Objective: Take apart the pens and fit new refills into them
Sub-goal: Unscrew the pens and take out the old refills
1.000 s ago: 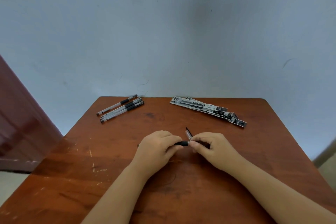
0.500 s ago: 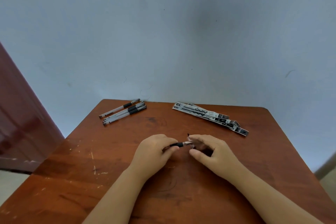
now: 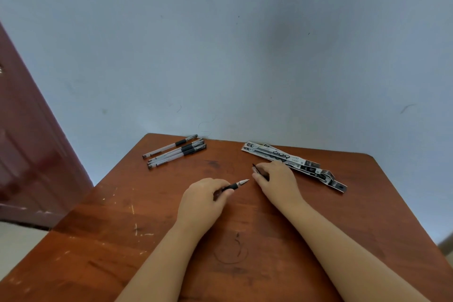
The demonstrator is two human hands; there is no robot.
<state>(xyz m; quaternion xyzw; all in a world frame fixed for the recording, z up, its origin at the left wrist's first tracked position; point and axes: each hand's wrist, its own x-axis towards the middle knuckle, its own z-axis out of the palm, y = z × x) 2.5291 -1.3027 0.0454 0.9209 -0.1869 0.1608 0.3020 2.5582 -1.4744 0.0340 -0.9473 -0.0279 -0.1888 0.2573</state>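
Two hands work at mid-table: the left hand [image 3: 204, 197] grips a pen [image 3: 235, 185] by its black grip, tip aimed rightward and free for dismantling, while the right hand [image 3: 275, 179] pinches a dark cap [image 3: 257, 169], apparently just pulled clear. Farther back, spare pens [image 3: 175, 151] lie grouped at left and refill packets [image 3: 293, 162] at right, both within reach.

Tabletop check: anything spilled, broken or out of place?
Nothing stands out. Spare pens lie together at the far left, refill packs at the far right. The table shows only scuffs and faint scribbles.
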